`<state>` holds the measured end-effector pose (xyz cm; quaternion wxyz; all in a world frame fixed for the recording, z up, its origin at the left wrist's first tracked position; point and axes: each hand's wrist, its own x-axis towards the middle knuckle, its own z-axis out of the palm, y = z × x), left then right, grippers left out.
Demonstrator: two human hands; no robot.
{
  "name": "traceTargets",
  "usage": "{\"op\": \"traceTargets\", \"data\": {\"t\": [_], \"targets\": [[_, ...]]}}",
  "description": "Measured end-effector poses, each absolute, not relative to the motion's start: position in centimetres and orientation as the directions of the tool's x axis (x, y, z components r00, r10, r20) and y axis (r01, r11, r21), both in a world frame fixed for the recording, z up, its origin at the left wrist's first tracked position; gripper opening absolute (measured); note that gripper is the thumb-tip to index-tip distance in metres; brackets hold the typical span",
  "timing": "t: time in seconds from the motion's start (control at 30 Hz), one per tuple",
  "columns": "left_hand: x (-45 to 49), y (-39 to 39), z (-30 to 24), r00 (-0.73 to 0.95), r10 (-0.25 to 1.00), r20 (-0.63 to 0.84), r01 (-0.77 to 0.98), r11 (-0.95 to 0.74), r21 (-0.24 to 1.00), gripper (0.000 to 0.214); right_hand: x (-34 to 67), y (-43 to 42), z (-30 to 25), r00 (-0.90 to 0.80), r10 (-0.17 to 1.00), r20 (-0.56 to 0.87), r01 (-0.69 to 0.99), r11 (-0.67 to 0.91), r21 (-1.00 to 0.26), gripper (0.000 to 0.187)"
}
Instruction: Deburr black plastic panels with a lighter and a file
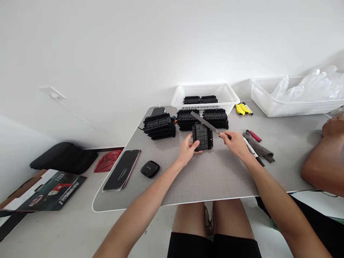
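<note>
My left hand [187,149] grips a black ridged plastic part [202,137] by its left and lower edges, tilted up off the table. In my right hand [234,142] is a flat metal file [204,122], its handle between thumb and fingers. The file's blade slants up and left across the top edge of the part; whether they touch I cannot tell. Just behind stand stacks of similar black parts [185,120], with another stack [159,126] to the left.
A white basket [177,96] at the back holds more black parts. Another basket [268,107] contains plastic bags. Markers [252,150], a grey cloth [264,149] and yellow tools [242,109] lie right. A phone [122,170] and black case [150,169] lie left. Another person's arm [326,157] rests at right.
</note>
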<state>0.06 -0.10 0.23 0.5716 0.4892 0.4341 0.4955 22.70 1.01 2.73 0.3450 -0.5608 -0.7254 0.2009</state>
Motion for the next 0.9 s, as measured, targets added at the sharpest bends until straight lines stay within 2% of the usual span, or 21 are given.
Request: {"op": "traceTargets", "data": {"t": [0.17,0.37,0.5,0.9], "targets": [[0.08,-0.19,0.47,0.127,0.992,0.007,-0.148,0.012,0.989,0.055,22.34,1.07,2.38,-0.202,0.963,0.177,0.558,0.262,-0.788,0.045],[0.03,-0.17,0.57,0.110,0.994,0.010,-0.149,0.006,0.989,0.054,22.48,1.27,2.22,-0.193,0.978,0.084,0.512,0.173,-0.841,0.046],[0.04,-0.17,0.58,0.111,0.994,0.007,-0.165,0.011,0.986,0.054,22.33,1.21,2.27,-0.254,0.967,0.032,0.433,0.144,-0.890,0.047],[0.06,-0.14,0.68,0.088,0.996,0.006,-0.173,0.010,0.985,0.055,22.12,1.26,2.01,-0.300,0.953,-0.046,0.354,0.066,-0.933,0.050]]}}
